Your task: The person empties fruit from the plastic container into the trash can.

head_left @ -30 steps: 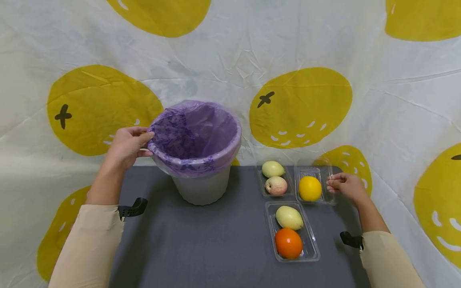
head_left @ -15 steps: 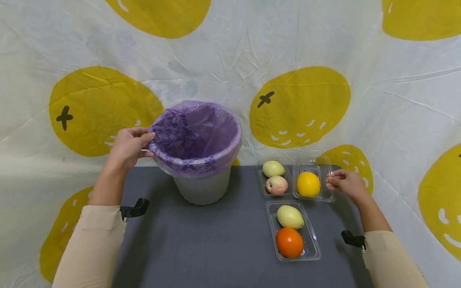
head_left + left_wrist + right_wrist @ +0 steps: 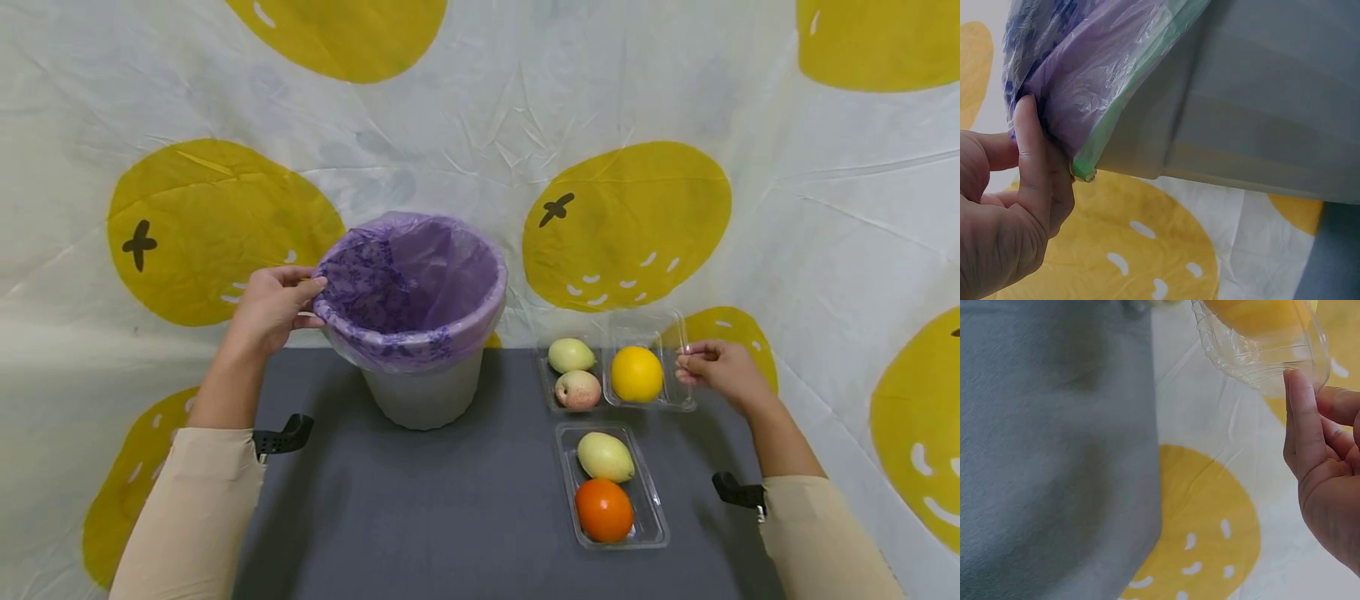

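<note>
Purple liner point(image 3: 467, 275) lines the bin point(image 3: 422, 404) at left, pinched by fingers of the left hand point(image 3: 272, 307); at far right, fingers of the right hand point(image 3: 726, 373) pinch a clear tray point(image 3: 637, 323) holding a yellow fruit point(image 3: 637, 374).

this looks like a makeshift filming booth: a pale cloth point(image 3: 450, 125) printed with big yellow fruit shapes point(image 3: 637, 225) hangs behind and beside a dark grey table point(image 3: 420, 517), and black mounts point(image 3: 288, 435) sit by two beige sleeves point(image 3: 187, 508); the room beyond is hidden.
</note>
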Available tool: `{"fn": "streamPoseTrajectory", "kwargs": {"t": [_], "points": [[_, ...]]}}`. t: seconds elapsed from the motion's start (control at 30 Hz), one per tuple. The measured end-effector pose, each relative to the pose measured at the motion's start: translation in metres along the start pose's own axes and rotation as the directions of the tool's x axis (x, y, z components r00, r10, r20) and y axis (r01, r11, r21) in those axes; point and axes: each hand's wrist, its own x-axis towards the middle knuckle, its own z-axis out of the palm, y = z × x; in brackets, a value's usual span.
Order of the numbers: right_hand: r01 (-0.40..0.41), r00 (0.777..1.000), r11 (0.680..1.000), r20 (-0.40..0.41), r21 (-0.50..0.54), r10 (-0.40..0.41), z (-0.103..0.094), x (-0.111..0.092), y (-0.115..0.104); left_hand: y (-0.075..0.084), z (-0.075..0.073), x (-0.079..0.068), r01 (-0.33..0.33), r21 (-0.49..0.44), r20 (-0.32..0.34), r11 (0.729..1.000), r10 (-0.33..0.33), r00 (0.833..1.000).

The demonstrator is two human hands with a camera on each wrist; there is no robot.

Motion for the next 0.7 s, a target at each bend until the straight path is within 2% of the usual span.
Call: {"fn": "streamPoseTrajectory", "kwargs": {"t": [0.33, 0.7], "points": [[0.045, 0.999, 0.999, 0.024, 0.010, -0.045, 0.004, 0.004, -0.033, 0.000, 0.002, -0.001, -0.010, -0.010, -0.008, 1.000, 0.010, 1.000], [0.045, 0.998, 0.999, 0.043, -0.027, -0.044, 0.012, 0.019, -0.075, 0.000, 0.001, -0.001, -0.006, -0.010, -0.014, 1.000, 0.006, 1.000]]}}
